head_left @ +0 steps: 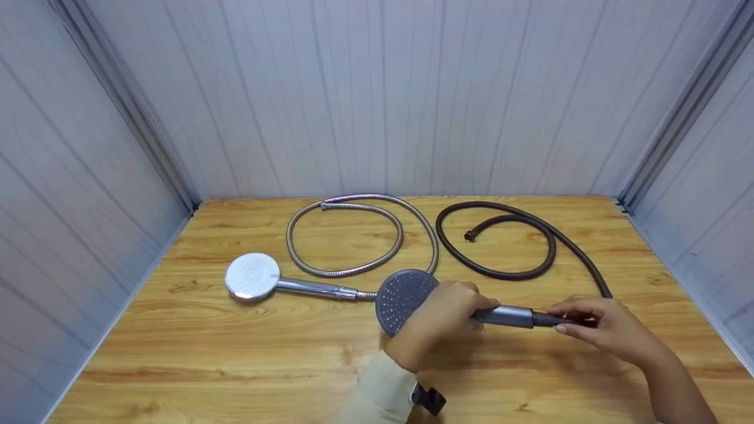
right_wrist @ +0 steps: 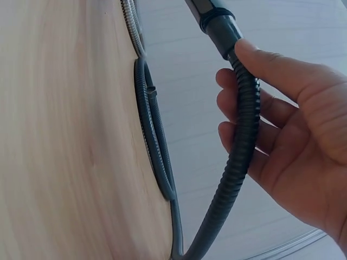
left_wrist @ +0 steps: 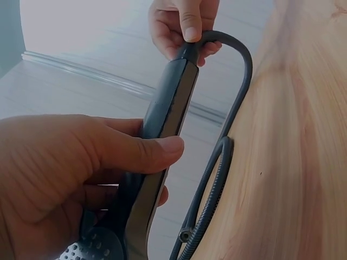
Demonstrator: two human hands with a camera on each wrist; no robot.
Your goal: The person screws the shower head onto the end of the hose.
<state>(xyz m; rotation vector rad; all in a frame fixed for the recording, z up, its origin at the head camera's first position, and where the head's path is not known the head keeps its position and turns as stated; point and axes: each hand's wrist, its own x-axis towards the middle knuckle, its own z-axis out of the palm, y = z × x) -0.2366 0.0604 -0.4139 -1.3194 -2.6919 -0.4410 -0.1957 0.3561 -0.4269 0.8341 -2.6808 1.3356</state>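
Observation:
My left hand (head_left: pixel 445 312) grips the handle (left_wrist: pixel 171 97) of a dark grey hand shower (head_left: pixel 400 300), its thumb lying across the handle in the left wrist view. The round nozzle face points up and to the left in the head view, partly covered by that hand. At the handle's other end, my right hand (head_left: pixel 618 330) holds the black shower hose (right_wrist: pixel 238 146) just below its connector (right_wrist: pixel 223 37), thumb on one side and fingers curled behind. Connector and handle end meet in line. From there the hose bends down to the wooden table.
The black hose's coil, with its free end fitting (head_left: pixel 469 235), lies at the back right. A chrome hand shower (head_left: pixel 253 275) lies at the left, joined to a coiled silver hose (head_left: pixel 288 241). Pale panels (head_left: pixel 377 100) enclose the wooden table (head_left: pixel 235 359) at back and sides.

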